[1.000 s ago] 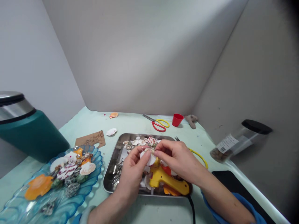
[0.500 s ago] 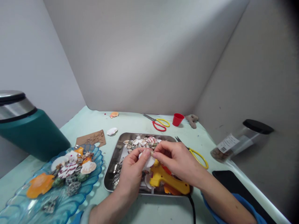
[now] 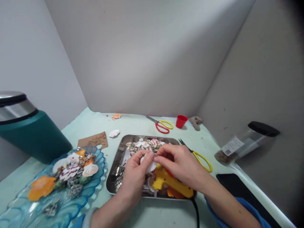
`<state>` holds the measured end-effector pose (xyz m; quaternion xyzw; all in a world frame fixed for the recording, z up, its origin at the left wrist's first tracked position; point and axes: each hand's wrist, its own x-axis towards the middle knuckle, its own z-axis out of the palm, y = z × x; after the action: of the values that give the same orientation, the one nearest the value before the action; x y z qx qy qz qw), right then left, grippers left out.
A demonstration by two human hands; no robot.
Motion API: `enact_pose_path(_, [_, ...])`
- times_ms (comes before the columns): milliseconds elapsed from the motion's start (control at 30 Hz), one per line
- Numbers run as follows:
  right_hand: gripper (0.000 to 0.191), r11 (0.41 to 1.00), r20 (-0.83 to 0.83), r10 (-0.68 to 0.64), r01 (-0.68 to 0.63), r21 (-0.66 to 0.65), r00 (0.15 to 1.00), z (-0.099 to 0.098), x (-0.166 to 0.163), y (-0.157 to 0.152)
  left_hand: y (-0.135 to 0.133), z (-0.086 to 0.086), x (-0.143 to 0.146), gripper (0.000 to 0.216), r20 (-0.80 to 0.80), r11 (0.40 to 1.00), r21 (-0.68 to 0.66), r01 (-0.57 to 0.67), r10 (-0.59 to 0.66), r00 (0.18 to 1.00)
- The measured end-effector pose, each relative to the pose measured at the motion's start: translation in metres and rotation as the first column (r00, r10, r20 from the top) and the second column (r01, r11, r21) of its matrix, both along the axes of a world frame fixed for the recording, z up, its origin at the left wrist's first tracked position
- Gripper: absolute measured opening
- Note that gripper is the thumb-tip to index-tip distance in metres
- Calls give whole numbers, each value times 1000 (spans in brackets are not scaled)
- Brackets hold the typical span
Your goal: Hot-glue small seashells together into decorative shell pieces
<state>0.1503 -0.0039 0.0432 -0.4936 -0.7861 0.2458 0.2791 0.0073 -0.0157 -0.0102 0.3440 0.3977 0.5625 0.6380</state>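
Note:
My left hand [image 3: 135,172] pinches a white scallop shell [image 3: 152,166] above the steel tray [image 3: 118,163]. My right hand [image 3: 180,164] meets it from the right, its fingertips closed on the shell's top edge, perhaps on a small piece I cannot make out. A yellow glue gun [image 3: 172,185] lies in the tray just under both hands, its black cord running off the near edge. Small shells [image 3: 142,145] fill the tray's far end.
A blue glass dish [image 3: 71,196] of larger shells sits at the left, with a teal bin [image 3: 30,136] behind it. Red-and-yellow scissors [image 3: 162,125], a red cup [image 3: 181,121], yellow snips [image 3: 200,158], a tipped jar [image 3: 244,142] and a black phone [image 3: 235,186] are around.
Both hands, still on the shell, have shifted slightly; the fingers have drawn a little closer together at its top. The view has drifted a bit.

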Motion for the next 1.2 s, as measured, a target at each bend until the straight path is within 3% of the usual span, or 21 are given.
enact_pose_path(133, [14,999,-26,4,-5,-32,1000,1,1,-1,0,-1,-1,21,11,999,32,-3,2,1000])
enact_pose_path(400, [17,998,-52,-60,59,-16,997,-1,0,1,0,8,2,26,93,996,-59,73,-67,993])
enact_pose_path(633, [20,992,-112,-121,123,13,986,-4,0,6,0,7,1,27,-2,995,-25,95,-95,995])
enact_pose_path(800, [18,992,118,-123,124,-3,985,-3,9,-5,0,7,1,25,-14,999,-11,50,-50,999])
enact_pose_path(1000, [22,991,502,-131,129,39,855,-5,15,-45,1,5,2,30,-45,999,26,-43,44,998])
enact_pose_path(1100, [26,988,545,-147,149,40,826,-16,8,-55,0,5,1,32,-30,995,66,-71,73,997])
enact_pose_path(1200, [31,985,480,-154,172,6,863,-28,5,-54,-1,5,-1,30,-50,990,118,-82,88,995])
